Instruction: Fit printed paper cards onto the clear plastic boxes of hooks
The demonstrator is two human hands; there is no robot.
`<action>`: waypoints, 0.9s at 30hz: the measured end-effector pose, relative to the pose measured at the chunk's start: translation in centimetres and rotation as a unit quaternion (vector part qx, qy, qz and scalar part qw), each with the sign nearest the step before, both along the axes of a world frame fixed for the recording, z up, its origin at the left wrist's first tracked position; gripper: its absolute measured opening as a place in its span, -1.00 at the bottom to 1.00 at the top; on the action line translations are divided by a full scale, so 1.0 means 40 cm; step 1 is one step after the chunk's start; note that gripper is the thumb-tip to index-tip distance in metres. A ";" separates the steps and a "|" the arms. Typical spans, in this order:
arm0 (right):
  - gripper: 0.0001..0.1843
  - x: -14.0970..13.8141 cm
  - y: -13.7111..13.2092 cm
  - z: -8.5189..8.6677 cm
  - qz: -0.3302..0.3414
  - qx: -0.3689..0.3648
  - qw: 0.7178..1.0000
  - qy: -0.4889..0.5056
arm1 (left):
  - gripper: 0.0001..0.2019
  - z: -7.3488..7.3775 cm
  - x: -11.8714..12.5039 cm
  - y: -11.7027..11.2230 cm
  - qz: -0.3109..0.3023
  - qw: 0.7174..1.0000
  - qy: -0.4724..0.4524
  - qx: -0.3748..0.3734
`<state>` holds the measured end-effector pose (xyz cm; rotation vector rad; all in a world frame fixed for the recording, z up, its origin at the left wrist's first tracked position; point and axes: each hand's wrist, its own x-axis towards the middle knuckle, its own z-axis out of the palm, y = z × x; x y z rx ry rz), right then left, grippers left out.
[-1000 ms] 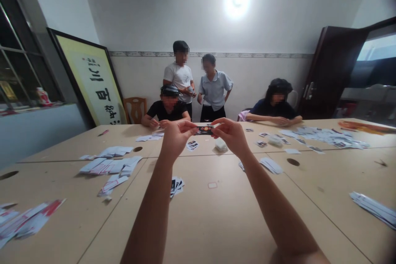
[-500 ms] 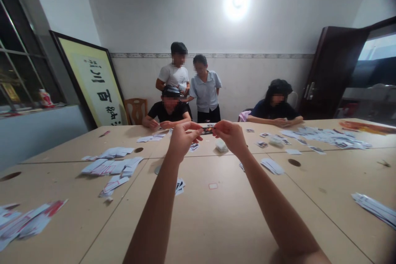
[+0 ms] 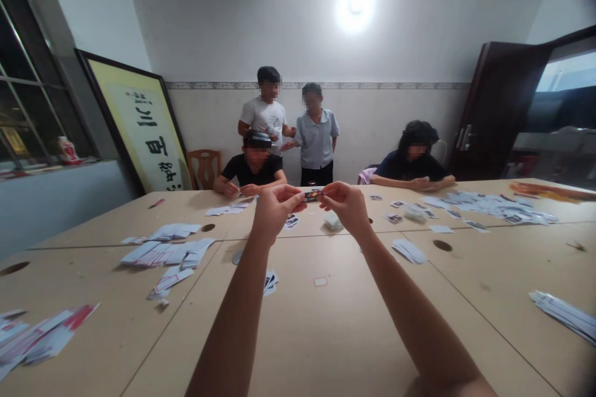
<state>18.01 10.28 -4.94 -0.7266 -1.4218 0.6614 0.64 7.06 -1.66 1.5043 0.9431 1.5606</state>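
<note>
Both arms stretch forward over the table. A small dark card [image 3: 313, 196] with an orange and white print is held up between my hands. My left hand [image 3: 278, 211] pinches its left end between thumb and fingers. At the right end, my right hand [image 3: 345, 206] grips it the same way. Below and behind the hands lie a few printed cards [image 3: 291, 221] and a clear-wrapped stack [image 3: 332, 221]. Partly hidden by my left forearm is another small group of cards [image 3: 270, 282]. A small red-outlined paper [image 3: 321, 282] lies between my forearms.
Piles of white paper slips [image 3: 170, 252] cover the table's left side, with more slips [image 3: 44, 338] nearer. A large spread of cards [image 3: 493, 206] lies at far right. Two people sit across the table; two stand behind. Round holes [image 3: 442, 245] pierce the tabletop [image 3: 326, 335].
My hands stay almost still, with the card held between them. The standing person in the light blue shirt has shifted right and stands more upright. The view has moved very slightly.
</note>
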 end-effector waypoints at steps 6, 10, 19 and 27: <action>-0.66 0.000 0.006 0.001 0.036 -0.004 0.999 0.021 | -0.70 0.007 -0.006 -0.008 0.000 1.000 -0.013 0.005; -0.69 0.000 0.001 0.002 0.061 0.008 0.998 0.030 | -0.69 0.009 -0.017 -0.006 -0.002 1.000 -0.022 0.000; -0.71 0.000 -0.009 0.006 0.140 -0.010 0.988 0.067 | -0.64 0.020 -0.034 -0.012 -0.010 0.999 -0.038 -0.021; -0.62 0.002 -0.014 0.009 0.259 -0.086 0.957 0.100 | -0.65 0.029 -0.033 -0.028 -0.059 0.997 -0.038 -0.036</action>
